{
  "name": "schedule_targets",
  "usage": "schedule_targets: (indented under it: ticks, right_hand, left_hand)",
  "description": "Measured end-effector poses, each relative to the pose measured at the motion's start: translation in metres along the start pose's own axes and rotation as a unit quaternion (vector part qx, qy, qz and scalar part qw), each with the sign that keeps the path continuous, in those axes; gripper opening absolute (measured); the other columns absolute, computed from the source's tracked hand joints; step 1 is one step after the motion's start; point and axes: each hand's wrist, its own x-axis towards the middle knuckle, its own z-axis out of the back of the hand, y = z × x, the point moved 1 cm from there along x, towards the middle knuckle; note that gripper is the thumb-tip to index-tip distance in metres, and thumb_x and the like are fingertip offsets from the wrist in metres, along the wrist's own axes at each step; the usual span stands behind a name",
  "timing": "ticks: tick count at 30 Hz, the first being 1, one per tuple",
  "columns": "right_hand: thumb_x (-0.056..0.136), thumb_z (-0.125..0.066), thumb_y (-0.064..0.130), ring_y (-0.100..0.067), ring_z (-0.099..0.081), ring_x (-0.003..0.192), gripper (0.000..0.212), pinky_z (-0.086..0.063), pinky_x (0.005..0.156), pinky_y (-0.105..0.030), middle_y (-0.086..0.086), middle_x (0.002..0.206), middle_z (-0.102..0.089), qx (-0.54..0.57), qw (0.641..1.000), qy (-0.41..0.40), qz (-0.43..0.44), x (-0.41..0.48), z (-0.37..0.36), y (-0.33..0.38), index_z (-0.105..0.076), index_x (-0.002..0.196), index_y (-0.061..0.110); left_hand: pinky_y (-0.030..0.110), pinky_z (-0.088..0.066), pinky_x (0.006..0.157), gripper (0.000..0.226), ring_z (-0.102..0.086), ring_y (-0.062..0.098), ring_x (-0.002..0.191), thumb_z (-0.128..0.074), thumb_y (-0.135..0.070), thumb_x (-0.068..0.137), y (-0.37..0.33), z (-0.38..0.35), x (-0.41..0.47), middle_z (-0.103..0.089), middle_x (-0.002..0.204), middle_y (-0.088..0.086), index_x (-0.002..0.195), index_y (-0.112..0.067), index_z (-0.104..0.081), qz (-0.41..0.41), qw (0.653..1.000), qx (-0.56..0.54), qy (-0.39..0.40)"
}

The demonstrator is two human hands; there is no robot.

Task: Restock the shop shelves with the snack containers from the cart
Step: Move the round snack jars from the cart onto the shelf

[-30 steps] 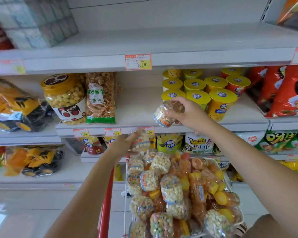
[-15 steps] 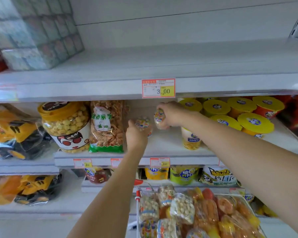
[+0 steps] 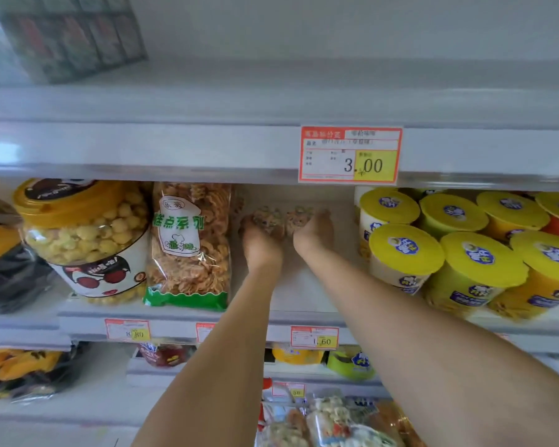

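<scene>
My left grip (image 3: 260, 235) and my right grip (image 3: 313, 233) are bare hands, each at the end of a bare forearm. The left forearm (image 3: 213, 366) and the right forearm (image 3: 433, 333) run uncovered from wrist to the lower edge of view. My fingers (image 3: 324, 217) are too blurred to tell detail.

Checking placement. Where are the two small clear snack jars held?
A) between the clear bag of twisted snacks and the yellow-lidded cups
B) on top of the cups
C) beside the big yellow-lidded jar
A: left hand and right hand hold the small clear snack jars between the clear bag of twisted snacks and yellow-lidded cups.
</scene>
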Motion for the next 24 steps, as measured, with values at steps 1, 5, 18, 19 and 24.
schedule_targets:
  ticks: [1, 5, 18, 19, 24]
  right_hand:
    - [0.091, -0.055, 0.01, -0.03, -0.036, 0.135, 0.058, -0.029, 0.107, -0.03, -0.019, 0.145, -0.037, 0.017, 1.0, -0.021, -0.014, 0.001, -0.006, -0.005, -0.029, 0.14, -0.004]
    - [0.087, -0.06, 0.013, -0.036, -0.051, 0.114, 0.046, -0.037, 0.098, -0.031, -0.018, 0.131, -0.042, 0.074, 0.995, -0.061, -0.019, 0.011, -0.023, -0.012, -0.046, 0.131, 0.008]
    - [0.082, -0.057, -0.001, -0.032, -0.057, 0.101, 0.02, -0.035, 0.077, -0.024, -0.016, 0.109, -0.06, 0.146, 0.978, -0.125, 0.079, 0.029, -0.041, -0.016, -0.055, 0.101, 0.002]
    - [0.083, -0.053, -0.003, -0.032, -0.057, 0.103, 0.021, -0.036, 0.08, -0.025, -0.016, 0.11, -0.061, 0.14, 0.979, -0.123, 0.083, 0.029, -0.04, -0.017, -0.056, 0.104, 0.001]
    - [0.084, -0.043, -0.003, -0.026, -0.059, 0.108, 0.045, -0.042, 0.091, -0.026, -0.013, 0.116, -0.064, 0.139, 0.986, -0.05, 0.076, 0.025, -0.035, -0.017, -0.057, 0.125, 0.01]
  left_hand:
    - [0.027, -0.041, 0.095, 0.035, -0.052, 0.029, 0.112, -0.047, -0.018, 0.094, 0.005, -0.007, 0.011, -0.053, 0.124, 0.017, 0.125, -0.002, -0.047, 0.007, 1.0, -0.007, 0.01]
    - [0.022, -0.044, 0.092, 0.047, -0.053, 0.029, 0.116, -0.059, -0.019, 0.09, 0.01, -0.011, 0.024, -0.054, 0.128, 0.015, 0.134, -0.008, -0.046, -0.003, 0.999, -0.049, -0.023]
    - [0.045, -0.04, 0.099, 0.037, -0.047, 0.036, 0.117, -0.048, -0.002, 0.084, 0.015, -0.026, 0.032, -0.047, 0.126, 0.022, 0.121, 0.001, -0.043, -0.051, 0.995, 0.009, -0.08]
    - [0.046, -0.041, 0.099, 0.04, -0.047, 0.036, 0.117, -0.047, 0.0, 0.082, 0.015, -0.027, 0.033, -0.047, 0.127, 0.021, 0.122, 0.001, -0.043, -0.055, 0.996, 0.003, -0.076]
    - [0.037, -0.042, 0.101, 0.057, -0.044, 0.032, 0.125, -0.043, 0.001, 0.087, 0.01, -0.022, 0.028, -0.04, 0.139, 0.017, 0.141, -0.007, -0.031, -0.061, 0.998, -0.02, -0.022]
